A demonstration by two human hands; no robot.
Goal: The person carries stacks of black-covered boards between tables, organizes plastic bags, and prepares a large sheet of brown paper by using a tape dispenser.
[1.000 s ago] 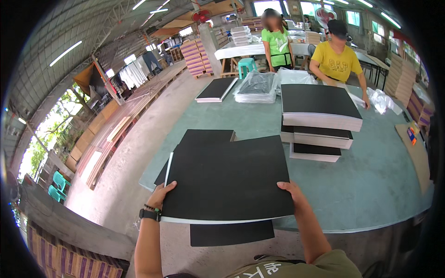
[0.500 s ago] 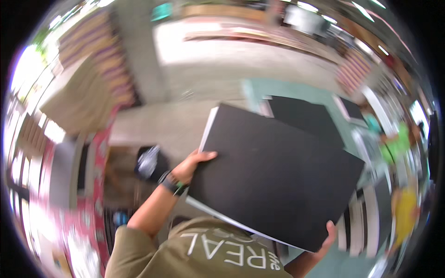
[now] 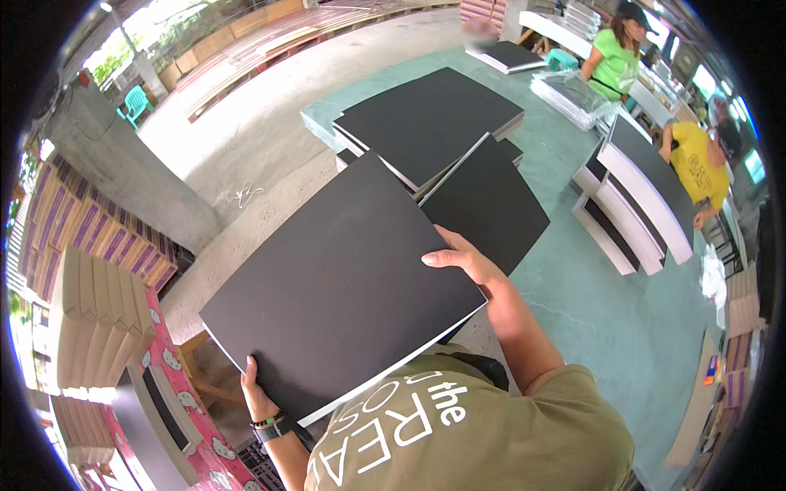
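Both my hands hold a black rectangular board (image 3: pixel 336 270) with a thin white edge, tilted in front of my body. Whether it is one piece or several sheets together, I cannot tell. My left hand (image 3: pixel 258 394) grips its lower left edge, thumb on top and fingers hidden underneath. At the right edge my right hand (image 3: pixel 465 260) is closed on it, its thumb lying on the black face. Just beyond, a stack of black-topped boards (image 3: pixel 434 119) lies on a green table (image 3: pixel 536 282). Another black board (image 3: pixel 490 200) leans out from that stack, close past my right hand.
More black-and-white stacks (image 3: pixel 647 192) stand on the table's right side, near a person in yellow (image 3: pixel 696 168). A person in green (image 3: pixel 614 61) is behind plastic-wrapped packs (image 3: pixel 573 96). To the left are a concrete pillar (image 3: pixel 123 155), brown bundles (image 3: pixel 94 327) and a pink-covered table (image 3: pixel 217 442).
My view has swung right, so the pillar sits farther left and the green table is more central. The held board has turned with me and tilts the other way; both hands keep hold of it.
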